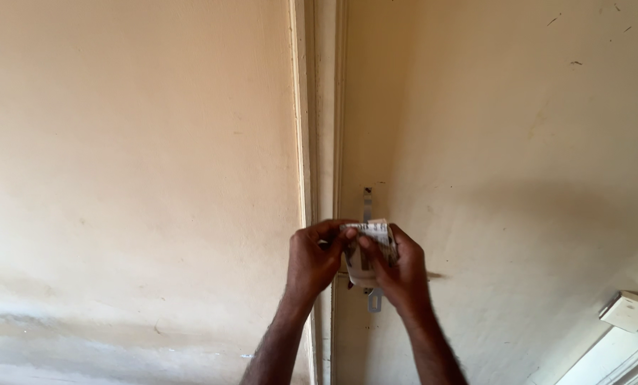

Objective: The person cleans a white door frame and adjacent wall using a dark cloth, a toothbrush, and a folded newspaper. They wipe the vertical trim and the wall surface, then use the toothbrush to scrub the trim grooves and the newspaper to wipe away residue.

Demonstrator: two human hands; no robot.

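Folded paper wad (371, 242) pinched between left hand (314, 260) and right hand (404, 274) — against wall (133, 178).

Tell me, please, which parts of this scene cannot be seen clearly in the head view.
- Small printed packet: mostly covered by the left hand and right hand; its print is too small to tell.
- Metal strip on the wall: its middle is hidden behind the packet and hands, so how it is fixed cannot be seen.
- White box: small and near the right edge; its kind is unclear.
- Both forearms: cut off by the bottom edge.
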